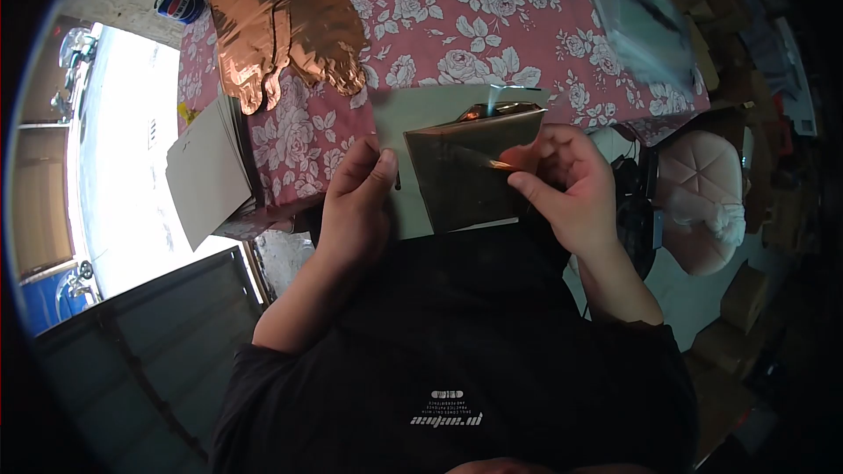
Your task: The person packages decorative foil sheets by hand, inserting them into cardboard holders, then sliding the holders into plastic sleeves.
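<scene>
A pale grey-green board (392,123) lies at the table's near edge, partly under a dark, shiny film sheet (461,177). My left hand (362,186) is at the board's left side, thumb and index finger pressed together on its edge. On the right, my right hand (566,180) pinches a corner of the film, which shines orange between thumb and fingers. The film's upper edge is folded and catches the light. Copper-coloured foil pieces (290,22) lie at the upper left of the table.
The table has a pink flowered cloth (430,31). A stack of grey boards (211,171) leans at its left edge. A blue can (180,5) stands at the upper left, clear plastic packets (641,26) lie at the upper right, and a pink cushioned stool (700,193) is at the right.
</scene>
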Demonstrator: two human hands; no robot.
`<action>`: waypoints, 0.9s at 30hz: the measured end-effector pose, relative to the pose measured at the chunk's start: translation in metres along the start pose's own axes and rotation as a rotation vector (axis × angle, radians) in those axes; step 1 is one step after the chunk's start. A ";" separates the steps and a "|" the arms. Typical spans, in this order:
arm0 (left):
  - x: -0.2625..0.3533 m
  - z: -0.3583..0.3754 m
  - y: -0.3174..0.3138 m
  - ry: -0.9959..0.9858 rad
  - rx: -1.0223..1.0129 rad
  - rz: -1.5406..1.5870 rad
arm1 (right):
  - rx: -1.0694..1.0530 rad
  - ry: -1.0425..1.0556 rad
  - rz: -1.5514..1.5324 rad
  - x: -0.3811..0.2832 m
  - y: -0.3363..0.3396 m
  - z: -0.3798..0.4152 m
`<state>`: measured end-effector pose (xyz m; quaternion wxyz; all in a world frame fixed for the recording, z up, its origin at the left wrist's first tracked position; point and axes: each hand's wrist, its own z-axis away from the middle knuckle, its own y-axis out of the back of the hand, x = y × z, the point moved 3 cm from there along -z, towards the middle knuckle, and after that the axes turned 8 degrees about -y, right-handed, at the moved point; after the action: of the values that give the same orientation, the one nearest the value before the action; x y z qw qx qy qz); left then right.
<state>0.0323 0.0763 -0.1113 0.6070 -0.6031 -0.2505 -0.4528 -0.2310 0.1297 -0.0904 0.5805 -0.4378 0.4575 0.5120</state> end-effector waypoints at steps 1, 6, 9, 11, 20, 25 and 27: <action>0.000 0.000 -0.002 0.001 -0.002 0.001 | 0.003 0.000 0.001 0.000 -0.002 -0.002; -0.003 0.001 -0.005 -0.016 0.004 -0.008 | -0.060 -0.147 -0.010 0.008 0.001 -0.005; -0.002 0.000 -0.006 0.003 -0.009 -0.001 | -0.116 -0.233 -0.022 0.021 0.003 -0.005; -0.008 -0.001 0.005 0.019 -0.028 0.010 | -0.074 -0.222 -0.050 0.030 0.001 -0.005; 0.004 -0.002 -0.012 0.037 -0.101 -0.143 | 0.034 -0.128 -0.151 0.025 -0.005 -0.012; 0.010 -0.004 -0.014 0.103 -0.243 -0.519 | -0.083 -0.222 -0.301 0.027 -0.012 -0.013; 0.010 -0.006 -0.015 0.088 -0.147 -0.480 | -0.013 -0.092 -0.178 0.007 -0.020 -0.014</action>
<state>0.0225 0.0704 -0.0958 0.4471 -0.5484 -0.3262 -0.6268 -0.2119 0.1158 -0.0994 0.6410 -0.4566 0.3864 0.4810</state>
